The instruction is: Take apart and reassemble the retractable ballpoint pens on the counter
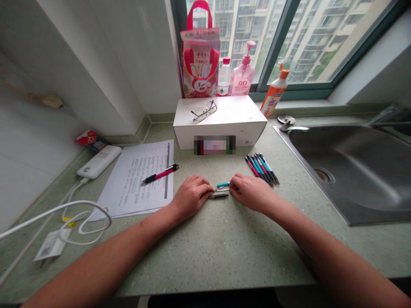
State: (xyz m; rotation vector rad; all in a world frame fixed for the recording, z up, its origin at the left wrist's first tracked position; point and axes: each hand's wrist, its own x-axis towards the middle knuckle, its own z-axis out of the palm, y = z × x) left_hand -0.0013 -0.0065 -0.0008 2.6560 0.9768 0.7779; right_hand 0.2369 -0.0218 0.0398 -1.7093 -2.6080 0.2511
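Observation:
My left hand (192,196) rests on the green countertop (205,248) with its fingers curled, their tips at the left ends of some small pen parts. My right hand (252,191) lies opposite, fingers pinched on the right ends. Between the two hands lie a teal pen barrel (223,184), a thin refill (222,190) and a dark pen piece (218,196). A bunch of several red, teal and black pens (262,169) lies just right of my right hand. One red-and-black pen (160,173) lies on printed sheets of paper (141,177) to the left.
A white box (221,124) with glasses (204,111) on it stands behind the hands. Bottles and a red gift bag (199,60) line the windowsill. A steel sink (353,171) is at right. A power bank (99,161), white cables (80,214) and a charger lie left.

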